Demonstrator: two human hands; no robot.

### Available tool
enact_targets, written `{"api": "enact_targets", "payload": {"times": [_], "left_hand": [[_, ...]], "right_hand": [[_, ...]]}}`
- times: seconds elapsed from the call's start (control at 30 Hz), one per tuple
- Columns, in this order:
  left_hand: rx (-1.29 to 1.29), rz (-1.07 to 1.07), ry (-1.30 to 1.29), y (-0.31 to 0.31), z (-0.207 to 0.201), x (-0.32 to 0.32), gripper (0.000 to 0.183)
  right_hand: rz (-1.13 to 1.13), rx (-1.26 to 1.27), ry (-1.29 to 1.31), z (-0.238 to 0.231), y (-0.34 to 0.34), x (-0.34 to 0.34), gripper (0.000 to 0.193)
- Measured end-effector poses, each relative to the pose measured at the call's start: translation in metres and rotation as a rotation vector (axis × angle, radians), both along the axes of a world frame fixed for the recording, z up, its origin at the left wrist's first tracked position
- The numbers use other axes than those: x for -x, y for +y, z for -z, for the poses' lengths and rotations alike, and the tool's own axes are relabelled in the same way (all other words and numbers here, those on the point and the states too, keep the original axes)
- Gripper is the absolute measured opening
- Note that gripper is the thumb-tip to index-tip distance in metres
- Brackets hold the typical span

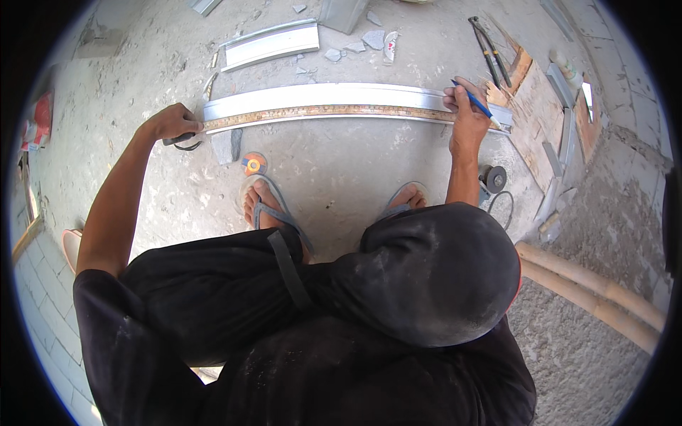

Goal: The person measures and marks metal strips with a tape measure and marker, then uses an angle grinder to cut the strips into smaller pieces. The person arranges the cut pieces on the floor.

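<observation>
A long silvery metal channel [305,94] lies crosswise on the concrete floor in front of my feet. Along its near side stretches the worn yellowish blade of a tape measure [320,111]. My left hand [170,123] is closed around the dark tape case at the channel's left end. Over the right end, my right hand [465,113] grips a blue pen [474,99] with a pale tip pointing down toward the metal. Part of the right hand covers the blade there, and the tape's far end is hard to make out.
Beyond the channel lie a shorter metal offcut [273,47] and several stone shards [373,39]. Pincers [490,53] and a wooden board [536,138] are at the right. An angle grinder [491,179] sits near my right foot, a cutting disc [253,164] by my left.
</observation>
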State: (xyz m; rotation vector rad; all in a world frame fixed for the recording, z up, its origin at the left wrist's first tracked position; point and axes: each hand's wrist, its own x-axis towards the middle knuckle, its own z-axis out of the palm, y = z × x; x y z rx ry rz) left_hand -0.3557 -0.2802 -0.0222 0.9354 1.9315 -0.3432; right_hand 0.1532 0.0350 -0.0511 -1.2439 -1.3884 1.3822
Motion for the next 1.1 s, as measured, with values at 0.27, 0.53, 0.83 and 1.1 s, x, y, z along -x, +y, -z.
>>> {"api": "enact_targets", "payload": {"times": [0.27, 0.53, 0.83, 1.1], "left_hand": [[-0.06, -0.043, -0.055, 0.021, -0.024, -0.034, 0.043], [-0.182, -0.129, -0.055, 0.002, -0.018, -0.017, 0.056], [-0.186, -0.134, -0.083, 0.025, -0.047, -0.041, 0.061], [-0.18, -0.132, -0.038, 0.023, -0.05, -0.025, 0.061]], "right_hand": [[0.513, -0.369, -0.616, 0.018, 0.085, -0.172, 0.045], [0.531, -0.054, 0.138, -0.024, 0.089, -0.149, 0.055], [0.291, -0.161, 0.123, -0.07, 0.085, -0.08, 0.049], [0.442, -0.256, 0.057, -0.071, 0.126, -0.102, 0.039]]}}
